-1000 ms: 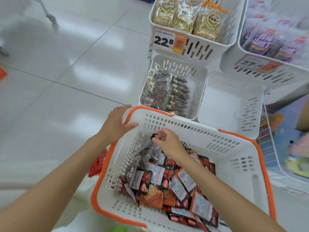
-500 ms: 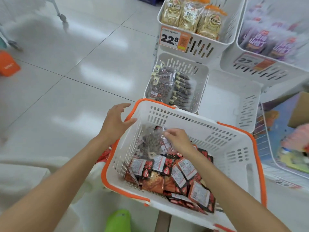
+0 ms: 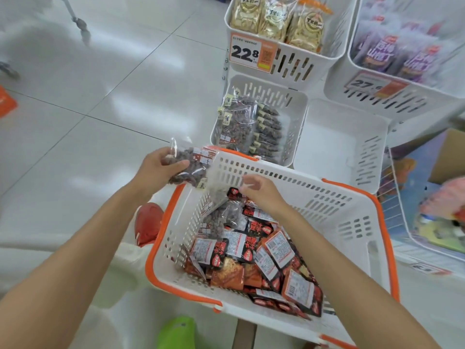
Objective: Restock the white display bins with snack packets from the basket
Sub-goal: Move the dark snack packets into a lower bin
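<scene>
STOCKING THE SNACK BINS: A person's left hand [image 3: 156, 170] closes its grip round a clear packet [image 3: 192, 165] of small dark snacks, thumb across the front, holding it in the air above the far left corner of a white, orange-rimmed basket [image 3: 339, 212]. To the right of that grip and slightly lower, the right hand [image 3: 263, 195] hangs over the basket with its fingers bent; motion blur hides whether its grip pinches anything. Below and between the two grips, more clear packets [image 3: 221, 212], partly blurred, lean against the basket's left wall. Nearer the person a heap of red-and-black packets [image 3: 251, 250] covers the basket floor.

Beyond the left grip, a white display bin [image 3: 294, 114] holds upright rows of matching dark snack packets [image 3: 241, 127]. Just to its right is a second white bin [image 3: 339, 137]. Higher and farther off, an upper bin [image 3: 302, 64] carries golden packets [image 3: 271, 18] and a price tag [image 3: 249, 52] reading 22.8.
</scene>
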`<state>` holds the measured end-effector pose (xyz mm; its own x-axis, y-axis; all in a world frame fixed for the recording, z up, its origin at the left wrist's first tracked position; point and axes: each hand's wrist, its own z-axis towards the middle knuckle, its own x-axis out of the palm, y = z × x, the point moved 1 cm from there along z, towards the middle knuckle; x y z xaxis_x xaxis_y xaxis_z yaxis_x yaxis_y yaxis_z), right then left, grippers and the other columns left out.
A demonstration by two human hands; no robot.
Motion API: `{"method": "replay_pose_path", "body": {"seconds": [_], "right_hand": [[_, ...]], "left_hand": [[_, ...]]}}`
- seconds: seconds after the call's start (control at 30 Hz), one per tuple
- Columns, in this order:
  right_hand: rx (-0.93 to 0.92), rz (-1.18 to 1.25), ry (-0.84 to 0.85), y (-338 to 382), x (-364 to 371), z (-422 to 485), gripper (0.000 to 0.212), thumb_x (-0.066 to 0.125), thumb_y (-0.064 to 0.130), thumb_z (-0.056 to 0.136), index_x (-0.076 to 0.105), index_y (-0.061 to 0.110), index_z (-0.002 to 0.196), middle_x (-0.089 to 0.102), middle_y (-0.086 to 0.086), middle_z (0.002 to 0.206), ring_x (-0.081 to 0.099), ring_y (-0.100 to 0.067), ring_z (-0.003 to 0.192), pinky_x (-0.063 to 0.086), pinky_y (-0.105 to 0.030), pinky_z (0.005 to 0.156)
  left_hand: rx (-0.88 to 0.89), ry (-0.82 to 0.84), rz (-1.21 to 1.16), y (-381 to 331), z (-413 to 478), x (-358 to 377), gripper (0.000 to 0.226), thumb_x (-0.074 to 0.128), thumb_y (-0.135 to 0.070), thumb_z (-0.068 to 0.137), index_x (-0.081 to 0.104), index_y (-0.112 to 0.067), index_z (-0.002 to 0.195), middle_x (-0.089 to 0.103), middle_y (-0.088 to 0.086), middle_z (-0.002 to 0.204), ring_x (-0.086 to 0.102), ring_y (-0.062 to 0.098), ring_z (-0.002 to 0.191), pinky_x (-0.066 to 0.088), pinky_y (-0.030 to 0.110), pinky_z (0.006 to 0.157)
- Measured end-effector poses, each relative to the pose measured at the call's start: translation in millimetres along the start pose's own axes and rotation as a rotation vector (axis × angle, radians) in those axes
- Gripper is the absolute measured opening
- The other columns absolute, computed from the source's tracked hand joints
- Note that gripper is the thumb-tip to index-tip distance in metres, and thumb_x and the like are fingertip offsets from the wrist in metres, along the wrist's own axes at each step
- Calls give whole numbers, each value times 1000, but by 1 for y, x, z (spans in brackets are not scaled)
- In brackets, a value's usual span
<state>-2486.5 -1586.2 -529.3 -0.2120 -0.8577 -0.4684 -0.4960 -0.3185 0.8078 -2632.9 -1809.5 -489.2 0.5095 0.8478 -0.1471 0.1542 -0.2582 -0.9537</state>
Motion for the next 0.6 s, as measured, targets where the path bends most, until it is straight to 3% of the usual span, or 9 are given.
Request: {"method": "replay_pose_path", "body": {"seconds": [0.13,0.2,0.27,0.3,0.33,0.37,0.4,0.47,0.6], "right_hand": [[246,34,41,-21,53,30,56,58,44,96,49,11,140,52,-1,132,52,-23,121,44,-36,96],[278,-32,27,-28,77,43,39,55,40,98,64,3,107,59,-6,96,56,-24,89,43,-34,75],[229,-103,-49,-32,87,48,40,53,23,98,49,6,61,43,-5,60,43,-24,59,31,-33,57],[218,-106,-64,-27,85,44,42,52,16,96,46,7,55,44,-6,56,43,-25,54,32,-34,55],[203,-93,-70,-22,79,39,39,51,14,96,55,4,58,56,-10,63,52,-28,60,41,-36,59],[177,-85,-76,-16,69,31,31,52,14,97,68,1,74,69,-10,83,63,-28,77,49,-38,71],[148,-64,-92,-14,56,22,23,54,16,98,73,3,93,70,-4,101,65,-22,93,50,-35,84],[99,48,-155,-8,20,-1,20,58,17,98,70,9,110,67,4,108,66,-15,97,51,-32,94],[-5,346,-231,15,-47,-38,13,58,6,97,67,11,104,70,0,91,70,-14,68,59,-27,68]], "left_hand": [[-32,-11,-25,10,-1,7,15,69,-11,90,62,-21,97,70,17,97,71,26,79,59,34,68],[-30,-35,-22,12,-2,8,15,70,-11,89,61,-23,93,71,11,93,71,19,74,57,24,58],[-46,-39,-38,12,1,6,14,70,-12,89,61,-22,94,71,12,95,72,22,78,58,25,59],[-48,-34,-36,11,2,5,14,70,-13,90,60,-20,96,72,13,97,72,24,80,58,28,62],[-49,-28,-27,10,3,4,14,69,-14,90,59,-19,98,72,13,98,72,25,82,57,30,65],[-48,-25,-23,11,4,4,13,69,-15,91,58,-19,99,73,12,99,72,26,83,57,32,68],[-47,-27,-19,10,4,4,13,68,-15,92,58,-18,99,73,11,99,72,26,84,57,32,69],[-38,-37,-47,6,4,10,12,66,-15,93,56,-17,99,73,10,99,71,23,83,56,26,64],[-39,-98,-123,-4,2,25,15,71,-13,89,60,-19,98,69,8,94,72,16,74,61,28,64]]}}
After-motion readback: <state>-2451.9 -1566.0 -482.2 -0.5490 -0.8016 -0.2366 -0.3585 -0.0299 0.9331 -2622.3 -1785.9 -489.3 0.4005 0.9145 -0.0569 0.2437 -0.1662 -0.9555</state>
